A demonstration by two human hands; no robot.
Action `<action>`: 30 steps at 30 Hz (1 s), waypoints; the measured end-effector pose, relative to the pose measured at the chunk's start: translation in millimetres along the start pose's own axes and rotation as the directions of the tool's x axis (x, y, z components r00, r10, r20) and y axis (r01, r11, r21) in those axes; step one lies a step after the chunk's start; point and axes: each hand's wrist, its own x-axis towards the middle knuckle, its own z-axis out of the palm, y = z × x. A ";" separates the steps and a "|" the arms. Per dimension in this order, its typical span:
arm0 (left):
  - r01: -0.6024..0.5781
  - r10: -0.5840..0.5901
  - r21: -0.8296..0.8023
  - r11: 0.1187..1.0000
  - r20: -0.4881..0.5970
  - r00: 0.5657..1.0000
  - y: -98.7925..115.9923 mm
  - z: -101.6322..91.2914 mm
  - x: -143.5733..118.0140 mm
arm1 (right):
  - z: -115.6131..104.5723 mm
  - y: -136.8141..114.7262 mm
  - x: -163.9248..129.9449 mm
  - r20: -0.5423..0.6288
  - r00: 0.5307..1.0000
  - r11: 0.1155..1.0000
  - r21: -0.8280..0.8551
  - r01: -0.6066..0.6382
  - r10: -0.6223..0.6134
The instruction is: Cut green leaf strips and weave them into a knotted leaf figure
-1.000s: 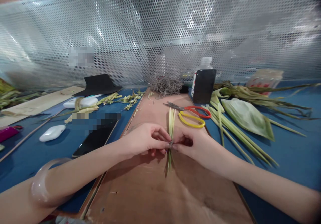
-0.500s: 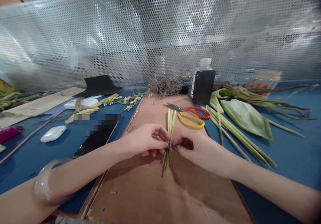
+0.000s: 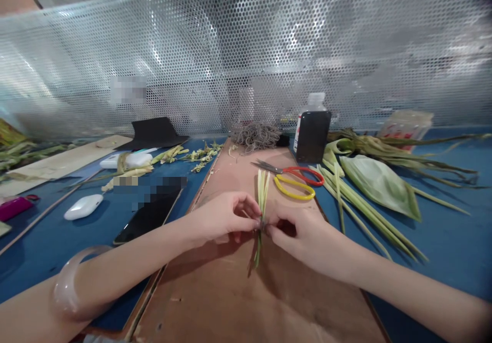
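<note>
Both hands have barely shifted over the last second, drifting a touch lower on the board [image 3: 246, 302] while the pinch at the bundle stays the same. Left hand [image 3: 225, 217] grasps the leaf bundle [image 3: 262, 192] from 9 o'clock, fingertips closed at its waist; right hand [image 3: 298, 230] meets it from 3 o'clock, thumb and forefinger pinched on the same spot, where a small dark tie seems to sit, too small to make out. Strip tips fan toward 12 o'clock and short ends trail toward 6.

At 1 o'clock from the bundle lie scissors [image 3: 292, 176] with one red and one yellow loop. Beyond them stands a bottle [image 3: 312, 133] behind a dark phone-like slab, and a heap of bands [image 3: 257, 135] lies at 12. Leaves [image 3: 378, 181] spread at 2 to 3 o'clock on blue table [image 3: 453, 240]. At 9 to 10 o'clock lie a phone [image 3: 148, 215] and white case [image 3: 83, 206]. A bangle [image 3: 71, 281] circles the left forearm.
</note>
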 end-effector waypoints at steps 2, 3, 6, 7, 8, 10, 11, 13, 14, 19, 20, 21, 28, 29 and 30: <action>0.006 -0.005 0.032 0.999 -0.031 0.999 1.3 -0.5 -1.6 | 1.0 1.8 0.3 -0.009 1.000 1.000 -0.003 0.001 -0.001; 0.013 -0.011 0.044 0.999 -0.048 0.999 1.6 -0.8 -2.2 | 1.8 2.9 0.3 -0.016 1.000 1.000 -0.010 0.009 -0.009; 0.037 -0.033 0.048 0.998 -0.085 0.996 1.0 -2.6 -3.3 | 5.4 6.9 0.2 -0.060 0.996 0.997 -0.055 0.056 -0.060; 0.032 -0.028 0.044 0.999 -0.098 0.995 0.3 -3.3 -3.3 | 6.8 8.2 0.2 -0.077 0.994 0.995 -0.071 0.075 -0.080; 0.017 -0.012 0.045 0.999 -0.114 0.993 -0.4 -4.1 -3.2 | 8.1 9.5 0.2 -0.092 0.991 0.992 -0.083 0.092 -0.099; -0.024 0.032 0.049 0.999 -0.150 0.988 -1.7 -5.2 -2.7 | 10.0 11.6 0.3 -0.106 0.986 0.988 -0.104 0.114 -0.125; -0.039 0.046 0.041 0.998 -0.160 0.986 -2.3 -5.5 -2.4 | 10.5 12.5 0.4 -0.108 0.986 0.986 -0.117 0.115 -0.128; -0.046 0.044 -0.005 0.999 -0.161 0.986 -3.6 -5.6 -1.9 | 10.8 13.9 0.6 -0.108 0.986 0.982 -0.155 0.108 -0.125; -0.041 0.035 -0.034 0.999 -0.155 0.987 -4.3 -5.5 -1.7 | 10.5 14.5 0.7 -0.107 0.987 0.979 -0.177 0.103 -0.123; -0.062 0.051 -0.069 0.996 -0.151 0.987 -7.1 -5.4 -0.3 | 8.5 16.7 0.8 -0.082 0.992 0.967 -0.242 0.077 -0.099; -0.061 0.051 -0.062 0.996 -0.151 0.987 -7.1 -5.4 -0.1 | 8.2 16.7 0.8 -0.073 0.993 0.966 -0.248 0.071 -0.092; -0.058 0.050 -0.052 0.997 -0.151 0.987 -6.9 -5.5 0.1 | 7.9 16.5 0.7 -0.067 0.994 0.965 -0.255 0.065 -0.085; -0.105 0.192 0.379 0.919 -0.201 0.960 -7.1 -6.6 -3.1 | 4.8 13.9 -1.0 -0.044 0.996 0.952 -0.302 0.056 -0.073; -0.122 0.236 0.458 0.881 -0.200 0.951 -7.1 -6.5 -4.0 | 4.4 14.0 -1.5 -0.044 0.996 0.950 -0.306 0.057 -0.074; -0.142 0.280 0.527 0.838 -0.192 0.941 -6.9 -6.3 -4.8 | 4.0 14.1 -2.1 -0.043 0.996 0.950 -0.308 0.058 -0.075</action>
